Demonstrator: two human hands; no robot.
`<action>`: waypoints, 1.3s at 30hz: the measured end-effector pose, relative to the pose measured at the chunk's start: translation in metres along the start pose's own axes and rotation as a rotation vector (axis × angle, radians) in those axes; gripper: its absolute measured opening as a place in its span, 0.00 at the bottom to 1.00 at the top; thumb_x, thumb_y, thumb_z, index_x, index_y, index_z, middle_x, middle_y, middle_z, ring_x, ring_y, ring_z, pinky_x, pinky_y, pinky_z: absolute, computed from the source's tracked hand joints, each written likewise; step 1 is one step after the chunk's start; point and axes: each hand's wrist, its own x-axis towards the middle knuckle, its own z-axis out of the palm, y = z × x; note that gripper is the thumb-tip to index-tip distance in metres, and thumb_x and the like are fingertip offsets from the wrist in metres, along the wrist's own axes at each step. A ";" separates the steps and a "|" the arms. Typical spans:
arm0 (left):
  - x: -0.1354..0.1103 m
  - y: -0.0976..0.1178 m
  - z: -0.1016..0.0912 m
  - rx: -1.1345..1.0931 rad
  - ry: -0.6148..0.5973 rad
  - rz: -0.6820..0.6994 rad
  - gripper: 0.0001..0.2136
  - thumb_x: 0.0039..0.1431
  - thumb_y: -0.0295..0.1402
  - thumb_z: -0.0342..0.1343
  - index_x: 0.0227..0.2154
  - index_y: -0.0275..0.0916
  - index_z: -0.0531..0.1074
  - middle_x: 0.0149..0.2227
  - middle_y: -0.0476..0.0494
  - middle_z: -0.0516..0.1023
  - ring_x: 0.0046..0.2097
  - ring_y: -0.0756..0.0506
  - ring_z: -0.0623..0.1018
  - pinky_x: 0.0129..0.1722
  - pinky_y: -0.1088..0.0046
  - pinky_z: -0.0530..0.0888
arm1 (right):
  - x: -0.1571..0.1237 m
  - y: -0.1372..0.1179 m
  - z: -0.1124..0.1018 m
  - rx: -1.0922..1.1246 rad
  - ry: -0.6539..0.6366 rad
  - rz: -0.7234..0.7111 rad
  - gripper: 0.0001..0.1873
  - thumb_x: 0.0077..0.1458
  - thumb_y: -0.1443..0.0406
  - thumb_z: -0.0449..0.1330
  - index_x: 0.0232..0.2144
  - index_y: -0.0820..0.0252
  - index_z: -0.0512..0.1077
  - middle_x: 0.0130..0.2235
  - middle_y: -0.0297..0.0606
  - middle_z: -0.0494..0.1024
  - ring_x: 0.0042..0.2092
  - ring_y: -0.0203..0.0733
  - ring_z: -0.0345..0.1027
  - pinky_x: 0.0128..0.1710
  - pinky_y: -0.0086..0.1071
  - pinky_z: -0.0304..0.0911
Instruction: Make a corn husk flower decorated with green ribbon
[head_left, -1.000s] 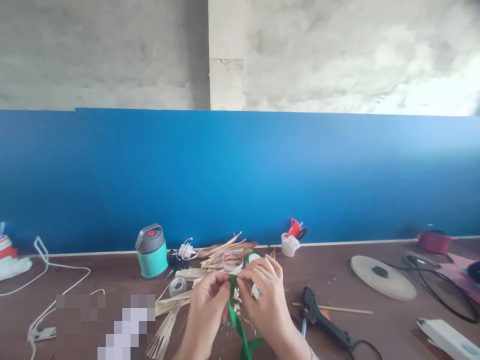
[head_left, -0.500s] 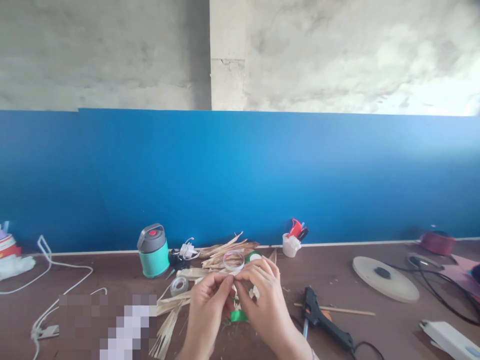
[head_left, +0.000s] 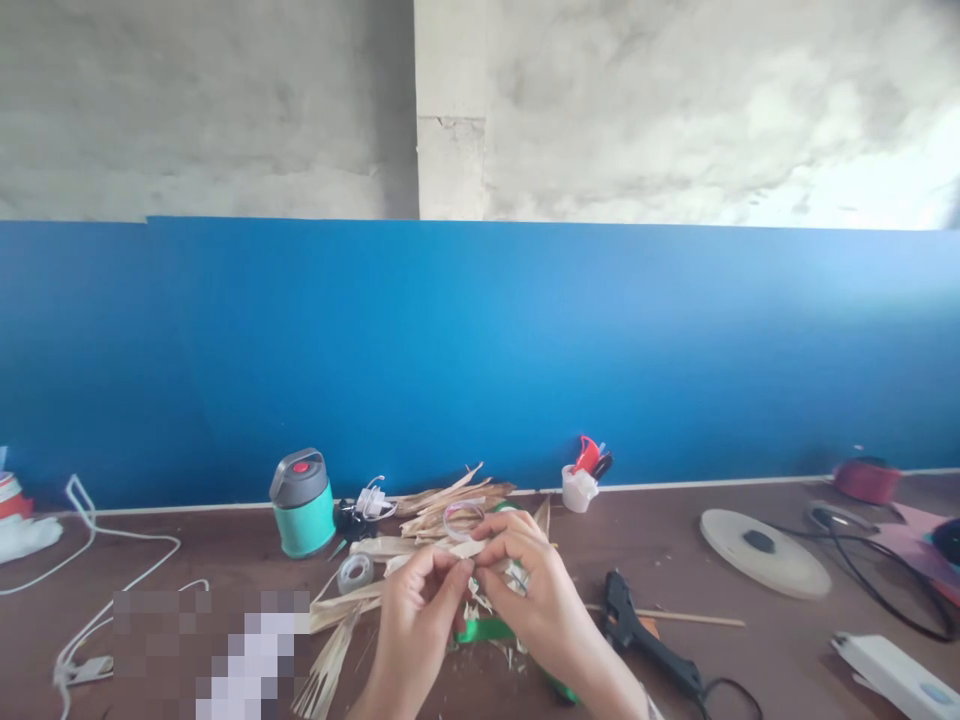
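Observation:
A small pale strip of dried husk (head_left: 466, 549) is pinched between my two hands. My left hand (head_left: 420, 605) grips it with thumb and bent fingers. Opposite it, my right hand (head_left: 529, 590) has its fingertips closed on the strip's other end. Just below the hands lies a green strip (head_left: 484, 630), partly hidden, with pale scraps around it. Dried husks (head_left: 442, 510) are piled behind, and a shredded husk (head_left: 330, 655) lies to the left. A roll of clear tape (head_left: 355, 573) rests beside my left hand, and a larger clear ring (head_left: 461, 518) sits beyond the fingers.
Right of my hands are a black glue gun (head_left: 645, 640), a thin wooden stick (head_left: 690, 618) and a round pale lid (head_left: 765, 553). A turquoise container (head_left: 304, 520), a white cup of tools (head_left: 579, 490) and a white cable (head_left: 142, 540) are on the brown table (head_left: 652, 520).
The right hand's fingers have shifted and more of the pale husk strip shows between the hands. More of the green strip shows below. The view has moved slightly.

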 end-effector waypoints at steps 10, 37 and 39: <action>0.001 -0.006 0.002 -0.220 0.015 -0.185 0.18 0.46 0.46 0.61 0.18 0.36 0.66 0.15 0.54 0.67 0.15 0.56 0.61 0.15 0.82 0.54 | -0.003 0.000 0.004 -0.206 0.060 -0.125 0.11 0.49 0.77 0.55 0.26 0.56 0.68 0.36 0.37 0.73 0.44 0.45 0.65 0.47 0.44 0.59; 0.005 -0.010 0.002 -0.094 -0.043 -0.157 0.14 0.47 0.42 0.61 0.22 0.34 0.72 0.14 0.50 0.70 0.15 0.54 0.64 0.15 0.81 0.59 | -0.005 0.001 0.008 -0.272 0.117 -0.061 0.12 0.41 0.79 0.56 0.20 0.57 0.65 0.39 0.36 0.74 0.45 0.47 0.63 0.47 0.44 0.53; 0.006 -0.012 0.003 -0.118 -0.024 -0.183 0.14 0.46 0.42 0.62 0.21 0.34 0.72 0.14 0.50 0.71 0.15 0.55 0.64 0.14 0.82 0.58 | -0.005 0.001 0.010 -0.290 0.143 -0.073 0.12 0.41 0.79 0.56 0.19 0.58 0.65 0.38 0.35 0.74 0.44 0.46 0.64 0.47 0.44 0.52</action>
